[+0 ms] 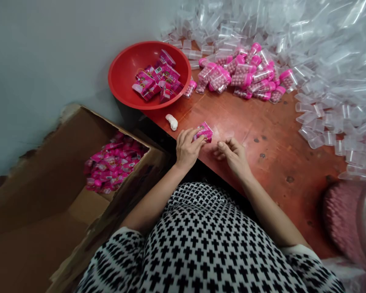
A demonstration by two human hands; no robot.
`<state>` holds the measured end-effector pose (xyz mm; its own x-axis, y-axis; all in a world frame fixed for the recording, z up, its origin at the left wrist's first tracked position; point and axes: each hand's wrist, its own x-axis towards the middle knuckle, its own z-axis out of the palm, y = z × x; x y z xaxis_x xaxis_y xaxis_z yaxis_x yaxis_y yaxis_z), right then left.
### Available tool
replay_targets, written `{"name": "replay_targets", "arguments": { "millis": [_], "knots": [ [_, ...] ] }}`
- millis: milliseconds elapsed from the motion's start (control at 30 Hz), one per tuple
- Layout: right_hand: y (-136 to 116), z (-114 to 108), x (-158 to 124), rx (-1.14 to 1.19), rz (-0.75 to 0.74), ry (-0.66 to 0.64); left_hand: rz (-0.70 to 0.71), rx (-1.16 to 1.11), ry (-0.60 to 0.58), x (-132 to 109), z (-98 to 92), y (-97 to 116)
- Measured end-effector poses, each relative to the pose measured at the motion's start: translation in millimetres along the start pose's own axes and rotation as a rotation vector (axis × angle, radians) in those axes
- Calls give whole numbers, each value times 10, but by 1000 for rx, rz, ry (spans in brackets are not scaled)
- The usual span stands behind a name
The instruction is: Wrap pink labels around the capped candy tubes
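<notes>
My left hand is closed on a small pink printed label near the table's front edge. Just right of it is my right hand, its fingers curled with thumb and forefinger close together; whether anything small is between them I cannot make out. Beyond the left hand lies a white lump, on the wood. A red bowl at the table's left corner holds more of the pink printed pieces. Behind my hands is a heap of clear bottles with pink caps, filled with small pink balls.
Clear plastic containers spread across the back and right of the wooden table. A tub of pink balls stands at the right edge. At left, an open cardboard box holds pink-wrapped pieces.
</notes>
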<state>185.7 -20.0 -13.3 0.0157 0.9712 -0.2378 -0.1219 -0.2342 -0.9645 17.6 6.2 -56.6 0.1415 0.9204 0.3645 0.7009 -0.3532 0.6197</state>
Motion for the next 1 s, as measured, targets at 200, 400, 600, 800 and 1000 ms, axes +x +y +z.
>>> {"name": "replay_targets", "arguments": {
  "millis": [200, 400, 600, 800, 1000],
  "knots": [
    [-54, 76, 349, 104, -59, 30, -33, -205, 66, 17, -128, 198],
    [-178, 135, 418, 45, -44, -44, -624, -921, -61, 81, -167, 266],
    [-210, -104, 606, -216, -118, -113, -935, -1194, -103, 166, -205, 354],
    [-792, -1216, 1663, -915, -431, 517, -1053, -1172, -70, 178, -274, 418],
    [-893, -1786, 2291, -1454, -160, 589, -1119, -1255, -28, 195, -274, 434]
  ]
}}
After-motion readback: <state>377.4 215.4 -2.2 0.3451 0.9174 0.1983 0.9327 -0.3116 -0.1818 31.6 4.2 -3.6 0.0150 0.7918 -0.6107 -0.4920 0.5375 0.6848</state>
